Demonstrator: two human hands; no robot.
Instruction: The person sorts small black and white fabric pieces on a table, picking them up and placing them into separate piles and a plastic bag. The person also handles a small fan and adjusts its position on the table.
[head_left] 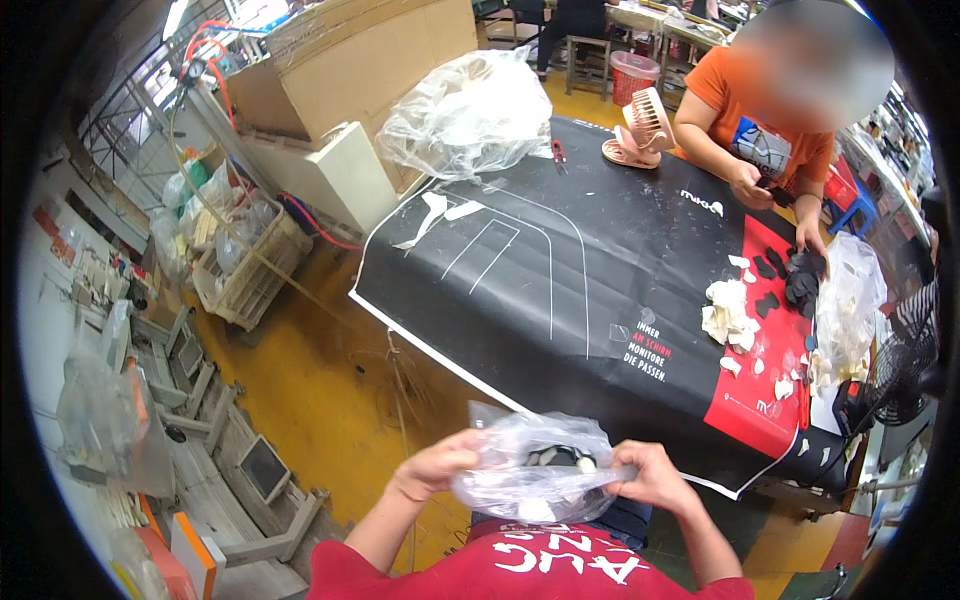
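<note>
My left hand and my right hand both grip a clear plastic bag held close to my chest, above the yellow floor. Inside the bag lie small dark and white pieces. The bag is crumpled, with its mouth pulled between my two hands. Ahead stands a table under a black and red sheet.
A person in an orange shirt handles black pieces and white scraps at the table's far right. A pink fan, a large clear bag, cardboard boxes and a crate stand around.
</note>
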